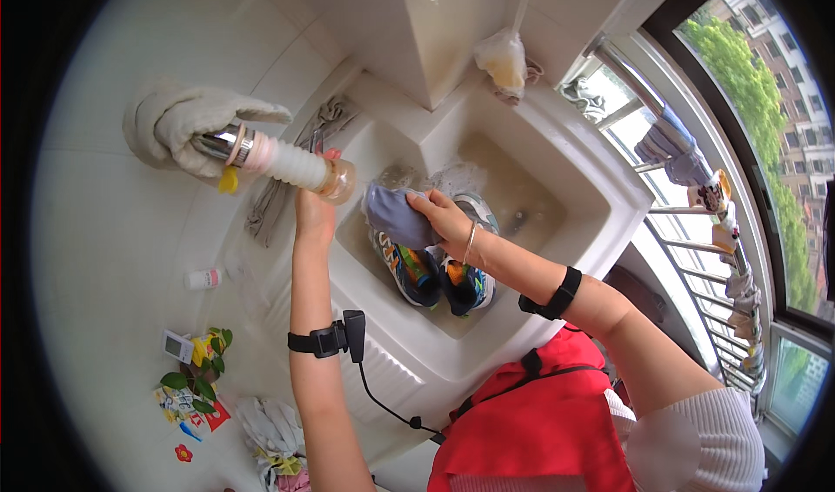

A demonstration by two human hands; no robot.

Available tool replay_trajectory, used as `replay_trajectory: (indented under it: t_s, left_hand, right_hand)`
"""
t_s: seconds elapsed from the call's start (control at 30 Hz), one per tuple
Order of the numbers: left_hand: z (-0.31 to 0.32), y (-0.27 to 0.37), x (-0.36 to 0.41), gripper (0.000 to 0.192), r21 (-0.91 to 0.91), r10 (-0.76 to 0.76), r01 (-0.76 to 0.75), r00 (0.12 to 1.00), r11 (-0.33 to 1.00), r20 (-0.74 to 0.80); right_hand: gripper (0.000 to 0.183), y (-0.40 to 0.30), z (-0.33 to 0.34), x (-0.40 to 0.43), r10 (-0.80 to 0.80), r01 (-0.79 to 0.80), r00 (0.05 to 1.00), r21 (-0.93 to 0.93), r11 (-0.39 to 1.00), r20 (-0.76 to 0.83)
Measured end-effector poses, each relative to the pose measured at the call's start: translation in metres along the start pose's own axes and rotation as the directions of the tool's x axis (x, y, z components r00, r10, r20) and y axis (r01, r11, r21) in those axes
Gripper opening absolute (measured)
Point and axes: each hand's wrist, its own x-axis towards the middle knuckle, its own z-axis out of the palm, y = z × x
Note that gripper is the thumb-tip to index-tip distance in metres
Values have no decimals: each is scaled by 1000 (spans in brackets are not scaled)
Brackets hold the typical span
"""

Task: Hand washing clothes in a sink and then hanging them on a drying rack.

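Observation:
In my right hand is a grey-blue cloth, held above a pair of sneakers in a white sink basin. The sneakers are dark with blue, orange and white parts, and stand in murky water with some foam. My left hand is raised at the basin's left side, behind the ribbed faucet hose. The hose hides most of its fingers, so what they hold or touch cannot be told. A pale cloth is wrapped round the faucet's base.
Grey rags lie on the sink's left ledge. A plastic bag hangs at the back corner. On the right, a metal rack with small cloths stands by the window. A white bottle, a small plant and crumpled cloths are at the left.

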Motion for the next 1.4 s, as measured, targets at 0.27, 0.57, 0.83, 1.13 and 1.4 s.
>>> replay_trajectory:
  t_s: [0.27,0.57,0.83,1.13,1.4]
  left_hand:
    - [84,-56,-89,53,317,-122,113,992,942,9]
    - [59,-35,-78,40,734,159,-52,984,678,-77]
    - [45,28,-31,46,397,107,-80,993,915,-48]
    - [29,33,-4,38,263,194,-183,981,947,-18]
    - [74,-38,-77,50,496,85,-87,996,864,27]
  right_hand:
    - [28,24,-12,-17,-222,191,967,-215,958,-127]
    - [19,39,7,-11,-133,140,990,232,962,-46]
    - [16,2,28,32,-249,238,968,338,911,-10]
    - [12,6,18,23,-173,156,985,339,928,18]
    - [18,10,-7,-13,-195,187,980,137,973,49]
